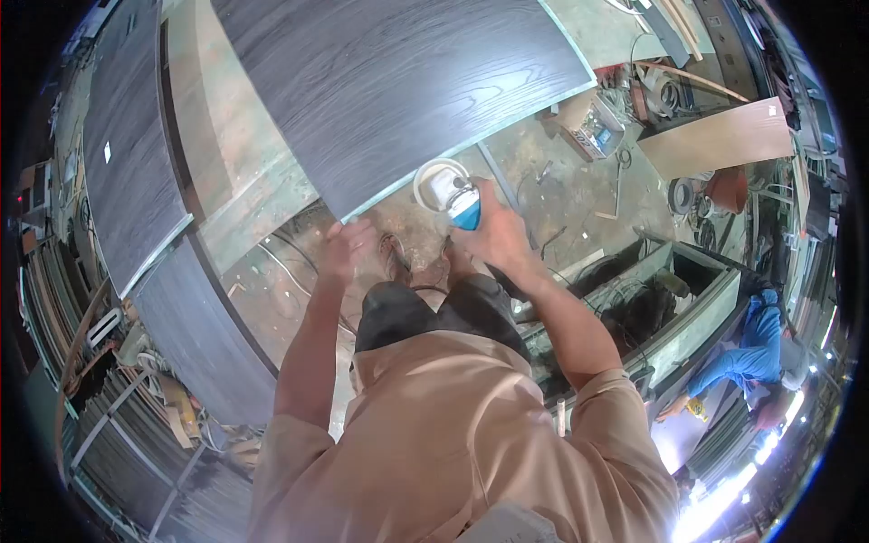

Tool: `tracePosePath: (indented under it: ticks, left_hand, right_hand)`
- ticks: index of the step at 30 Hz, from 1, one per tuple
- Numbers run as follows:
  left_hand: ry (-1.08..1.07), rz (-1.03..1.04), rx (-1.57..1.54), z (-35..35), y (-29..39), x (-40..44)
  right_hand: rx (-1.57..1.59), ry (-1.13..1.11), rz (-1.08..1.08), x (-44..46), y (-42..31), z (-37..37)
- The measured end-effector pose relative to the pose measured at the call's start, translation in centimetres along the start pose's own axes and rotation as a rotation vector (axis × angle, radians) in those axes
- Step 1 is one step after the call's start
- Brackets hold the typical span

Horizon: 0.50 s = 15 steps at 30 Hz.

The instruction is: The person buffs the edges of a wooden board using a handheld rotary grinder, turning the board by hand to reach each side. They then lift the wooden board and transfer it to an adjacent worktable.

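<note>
A large dark wood-grain panel (pixel 416 81) with a light edge strip fills the top middle. My right hand (pixel 496 233) is wrapped round a small power tool (pixel 453 195) with a white, partly clear head and a blue part. The tool's round head sits at the panel's near edge. At the panel's near left corner is my left hand (pixel 351 242), its fingers curled in by the edge; whether it pinches the edge is too small to tell.
More dark panels (pixel 136 154) lie on the left. A cardboard box (pixel 588 127) and a light brown board (pixel 720 140) are at upper right. A wooden frame with compartments (pixel 697 312) stands right of my legs. A co-worker in blue (pixel 756 348) leans over a panel at far right.
</note>
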<state>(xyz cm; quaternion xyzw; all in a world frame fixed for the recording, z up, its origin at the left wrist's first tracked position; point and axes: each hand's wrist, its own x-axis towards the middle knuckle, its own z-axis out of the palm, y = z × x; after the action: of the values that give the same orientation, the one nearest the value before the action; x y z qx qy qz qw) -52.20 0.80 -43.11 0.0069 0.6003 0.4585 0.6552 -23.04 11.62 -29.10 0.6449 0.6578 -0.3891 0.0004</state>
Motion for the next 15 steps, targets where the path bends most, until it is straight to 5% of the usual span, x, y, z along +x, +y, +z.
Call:
tracePosePath:
  ticks: [6,8,15]
  left_hand:
    - [-0.219,0.246,0.213,-2.4,-2.2,1.4]
    - [-0.034,0.063,-0.048,-1.4,-1.6,0.8]
    - [0.101,0.028,-0.107,1.9,0.2,-1.0]
  right_hand:
    - [0.055,0.089,0.020,2.5,4.8,-4.7]
    - [0.035,0.201,-0.002,3.6,6.9,-6.3]
    - [0.060,0.218,0.033,3.7,7.6,-7.8]
